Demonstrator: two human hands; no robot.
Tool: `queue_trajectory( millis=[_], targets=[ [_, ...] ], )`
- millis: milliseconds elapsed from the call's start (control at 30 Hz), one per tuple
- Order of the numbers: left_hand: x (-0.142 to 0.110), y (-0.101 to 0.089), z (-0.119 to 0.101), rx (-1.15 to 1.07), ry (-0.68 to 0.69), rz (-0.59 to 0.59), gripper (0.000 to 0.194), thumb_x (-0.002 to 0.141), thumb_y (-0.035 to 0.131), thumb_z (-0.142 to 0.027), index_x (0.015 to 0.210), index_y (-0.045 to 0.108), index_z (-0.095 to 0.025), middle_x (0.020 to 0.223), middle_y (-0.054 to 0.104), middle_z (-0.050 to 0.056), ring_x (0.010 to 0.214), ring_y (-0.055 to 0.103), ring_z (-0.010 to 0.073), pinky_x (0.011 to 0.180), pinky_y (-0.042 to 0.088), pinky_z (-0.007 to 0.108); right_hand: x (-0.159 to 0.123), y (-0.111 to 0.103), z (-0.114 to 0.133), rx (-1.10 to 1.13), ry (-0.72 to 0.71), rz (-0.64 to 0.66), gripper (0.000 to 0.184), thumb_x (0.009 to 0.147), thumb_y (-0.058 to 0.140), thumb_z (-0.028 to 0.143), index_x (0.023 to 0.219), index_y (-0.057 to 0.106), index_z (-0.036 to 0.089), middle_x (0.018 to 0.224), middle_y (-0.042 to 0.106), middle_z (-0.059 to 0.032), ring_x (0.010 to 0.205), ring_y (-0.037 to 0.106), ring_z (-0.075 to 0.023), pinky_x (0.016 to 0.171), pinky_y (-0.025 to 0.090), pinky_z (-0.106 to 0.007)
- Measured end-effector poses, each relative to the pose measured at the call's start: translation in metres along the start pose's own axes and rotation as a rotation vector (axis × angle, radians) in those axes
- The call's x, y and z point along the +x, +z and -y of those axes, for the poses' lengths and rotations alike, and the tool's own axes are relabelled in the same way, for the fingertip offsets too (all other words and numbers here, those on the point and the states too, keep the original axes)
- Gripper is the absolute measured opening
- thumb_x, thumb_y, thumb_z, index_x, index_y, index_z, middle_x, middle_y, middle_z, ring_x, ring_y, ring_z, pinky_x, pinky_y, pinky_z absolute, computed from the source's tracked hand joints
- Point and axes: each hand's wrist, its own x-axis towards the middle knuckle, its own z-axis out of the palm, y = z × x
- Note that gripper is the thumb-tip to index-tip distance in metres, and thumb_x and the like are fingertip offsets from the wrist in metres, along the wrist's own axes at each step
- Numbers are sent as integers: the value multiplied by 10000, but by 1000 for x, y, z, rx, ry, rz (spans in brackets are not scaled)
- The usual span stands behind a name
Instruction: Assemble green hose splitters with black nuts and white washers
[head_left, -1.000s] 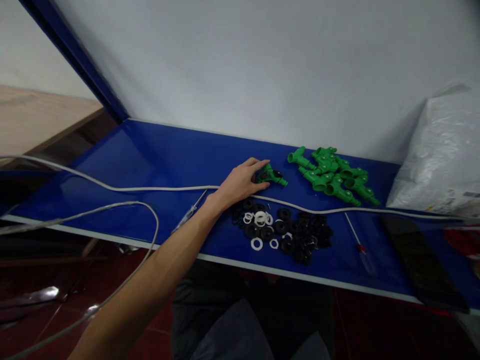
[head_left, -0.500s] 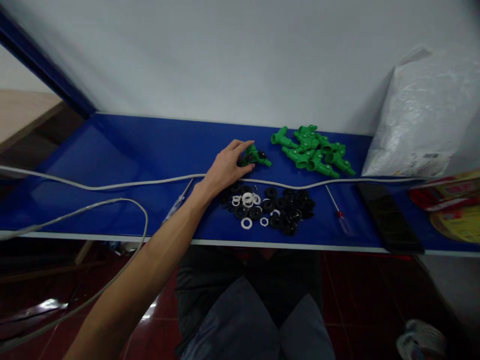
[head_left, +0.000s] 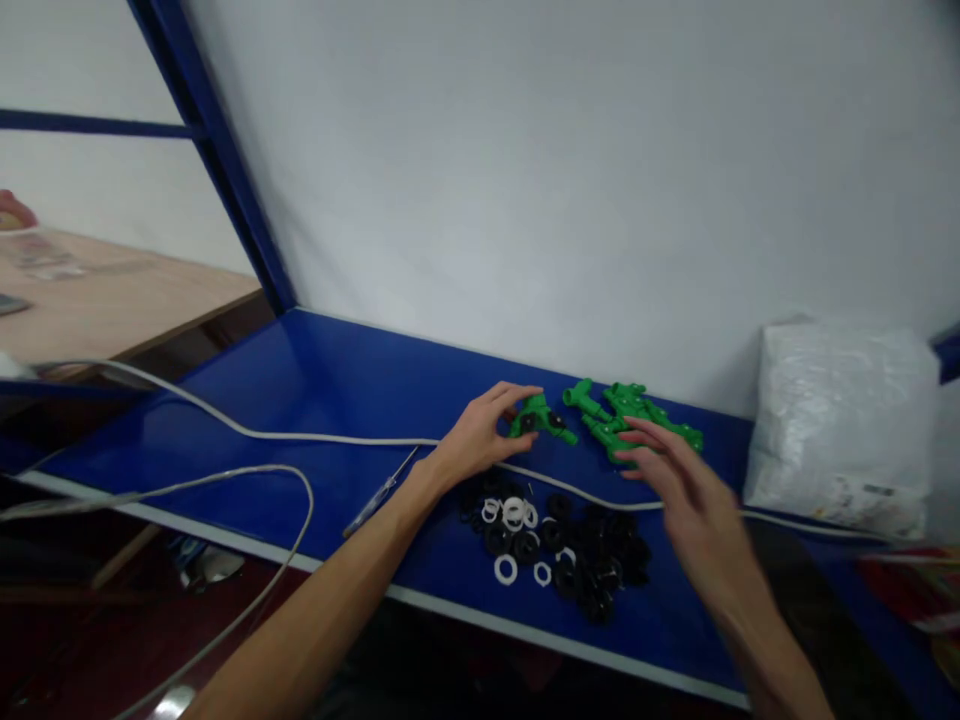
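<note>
Green fitting: the one with black parts on it (head_left: 537, 416) is at my left fingertips, left of the other green fittings (head_left: 639, 404) and on the far side of the pale cable (head_left: 360, 440). I can't tell whether it touches the surface (head_left: 337, 365).
Long axis: mostly left to right, slanting a little toward me at its right end.
Pointing: its narrow ribbed end faces right and slightly near; a short branch rises toward the far side.
My left hand (head_left: 480, 432): fingers gripping that fitting, thumb on the near side and index finger over the far side.
My right hand (head_left: 694, 500): fingers open and spread at the near right of the green pile; whether they touch it, I can't tell.
Changed from earlier: my right hand has come into view, and its arm now covers where the red-collared screwdriver lay. My left hand still has the same fitting, its narrow end pointing much the same way.
Near side of the cable: white rings (head_left: 506, 570) among black rings and small black parts (head_left: 600, 560).
Left, near: a screwdriver (head_left: 379, 495), shaft toward the far right, beside my left forearm.
Right, far: a white plastic bag (head_left: 840, 430) by the wall.
</note>
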Motion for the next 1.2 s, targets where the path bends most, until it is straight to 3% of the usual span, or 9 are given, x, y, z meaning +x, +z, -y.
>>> queue_trajectory(
  millis=[133, 233, 333, 433, 500, 667, 833, 1033, 1200],
  targets=[
    [2, 0, -12, -132, 52, 125, 550, 868, 760, -261, 1395, 601, -258, 1307, 658, 61, 1044, 673, 161, 944, 572, 330, 34, 28, 7, 384, 244, 317, 724, 864, 683, 634, 1428, 525, 209, 1071, 733, -102, 835, 720, -242, 695, 563, -367],
    [3, -4, -22, -141, 69, 145, 554, 902, 744, -306, 1431, 579, -269, 1406, 627, 70, 1176, 654, 180, 1012, 551, 333, 40, 39, 10, 549, 293, 493, 662, 836, 744, 588, 1351, 559, 216, 857, 710, -26, 597, 613, -171, 575, 481, -322],
    [-6, -17, -34, 6, -30, 53, 573, 893, 750, -409, 1422, 590, -257, 1462, 576, 97, 1147, 665, 203, 1032, 540, 365, 44, 46, 6, 622, 327, 449, 591, 808, 793, 550, 1261, 601, 223, 735, 655, 19, 574, 557, -151, 568, 443, -301],
    [-31, -35, -44, 168, -207, 1, 270, 1003, 597, -372, 1201, 726, -241, 1217, 677, 64, 995, 688, 188, 933, 557, 352, 48, 51, -3, 696, 372, 384, 537, 768, 833, 542, 1140, 634, 210, 637, 594, 45, 568, 540, -139, 557, 413, -278],
    [-51, -44, -45, 256, -309, 99, 226, 1027, 549, -285, 1090, 761, -234, 1108, 697, 41, 975, 689, 192, 917, 549, 353, 50, 55, -6, 763, 412, 341, 521, 750, 844, 552, 1084, 628, 215, 659, 601, 43, 555, 526, -122, 535, 395, -264],
    [-84, -44, -32, 365, -407, 255, 255, 1009, 557, -205, 1187, 737, -238, 1166, 683, 55, 1067, 682, 218, 977, 530, 363, 46, 56, -5, 924, 454, 348, 474, 759, 861, 493, 1054, 579, 250, 748, 650, 25, 639, 592, -143, 581, 448, -269],
    [-81, -41, -26, 313, -488, 259, 196, 1003, 557, -208, 1070, 740, -231, 1086, 693, 32, 971, 694, 190, 876, 519, 311, 40, 50, -3, 968, 492, 427, 415, 790, 846, 469, 953, 537, 246, 757, 692, 3, 734, 654, -180, 670, 489, -294],
    [-77, -48, -28, 249, -574, 212, 88, 924, 624, -203, 894, 707, -209, 912, 723, 11, 807, 666, 173, 758, 476, 280, 39, 42, -2, 955, 465, 351, 414, 780, 845, 493, 814, 541, 214, 777, 713, -15, 761, 639, -160, 706, 487, -273],
    [-48, -52, -46, 18, -640, -38, 186, 875, 721, -379, 960, 750, -216, 896, 762, 17, 844, 683, 195, 786, 483, 290, 38, 35, 5, 985, 497, 433, 420, 790, 839, 480, 865, 507, 233, 896, 747, -39, 751, 671, -180, 556, 444, -252]
  ],
)
